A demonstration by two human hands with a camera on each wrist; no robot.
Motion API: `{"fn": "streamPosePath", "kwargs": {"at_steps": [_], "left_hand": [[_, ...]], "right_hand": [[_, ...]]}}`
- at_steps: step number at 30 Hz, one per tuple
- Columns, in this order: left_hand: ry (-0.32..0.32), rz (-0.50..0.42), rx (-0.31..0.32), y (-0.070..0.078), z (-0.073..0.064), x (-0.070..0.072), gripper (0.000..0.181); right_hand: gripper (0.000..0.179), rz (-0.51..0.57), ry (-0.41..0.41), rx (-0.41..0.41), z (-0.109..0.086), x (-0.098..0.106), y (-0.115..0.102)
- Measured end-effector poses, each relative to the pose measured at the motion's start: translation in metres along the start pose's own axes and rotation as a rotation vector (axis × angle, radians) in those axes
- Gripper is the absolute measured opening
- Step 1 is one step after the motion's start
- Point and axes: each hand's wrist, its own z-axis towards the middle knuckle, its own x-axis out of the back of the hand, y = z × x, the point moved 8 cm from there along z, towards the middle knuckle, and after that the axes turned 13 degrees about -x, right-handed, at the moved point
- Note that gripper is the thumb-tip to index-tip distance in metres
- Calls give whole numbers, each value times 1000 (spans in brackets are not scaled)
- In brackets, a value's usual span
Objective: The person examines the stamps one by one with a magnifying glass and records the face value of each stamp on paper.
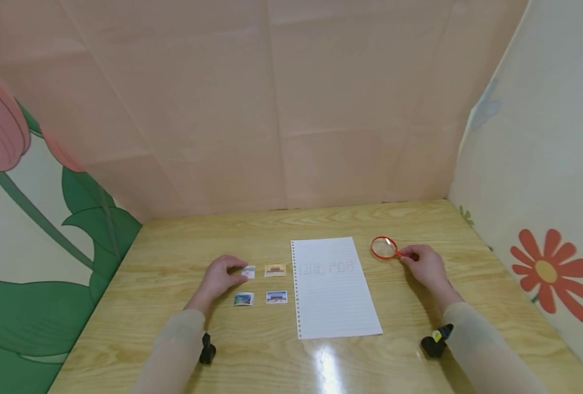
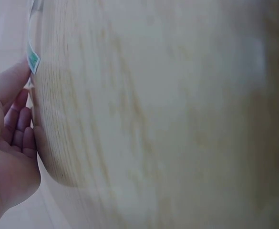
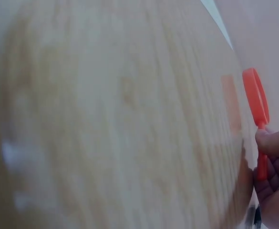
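Note:
My left hand [image 1: 221,276] is at the left of the small group of picture stamps, with thumb and forefinger pinching the edge of a pale stamp [image 1: 248,272]. In the left wrist view the thumb [image 2: 13,81] lies against a curled stamp with a green patch [image 2: 33,61]. My right hand [image 1: 426,266] holds a red magnifying glass [image 1: 384,248] by its handle, lens to the left. In the right wrist view the red rim [image 3: 257,98] stands just above the table, and the fingers wrap the handle.
A yellow stamp [image 1: 274,270], a blue-and-green stamp [image 1: 244,299] and a stamp with a building [image 1: 277,296] lie nearby. A lined sheet with faint writing [image 1: 338,306] lies between the hands on the wooden table [image 1: 252,355]. Walls [image 1: 272,109] border the table.

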Motion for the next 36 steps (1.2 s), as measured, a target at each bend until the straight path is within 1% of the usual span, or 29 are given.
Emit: {"fn": "streamPosePath", "kwargs": {"at_steps": [7,14,23,28,33,36], "left_hand": [[-2,2,14,1,-1,0,31],[-4,8,16,0,-1,0,31],[-5,11,9,1,0,0,30],[-7,11,21,0,-1,-1,30],[-7,5,37,0,-1,-1,30],[-8,5,34,-1,-1,-1,30]], "right_hand": [[9,-4,-9,-15,1,-4,2],[12,-15,-39,-65,2,-8,6],[13,-3,-46,-23,2,-7,6],[20,32,-17,-32,-1,4,6],[24,77,6,-6,-6,21,3],[25,64,34,21,-9,32,4]]}}
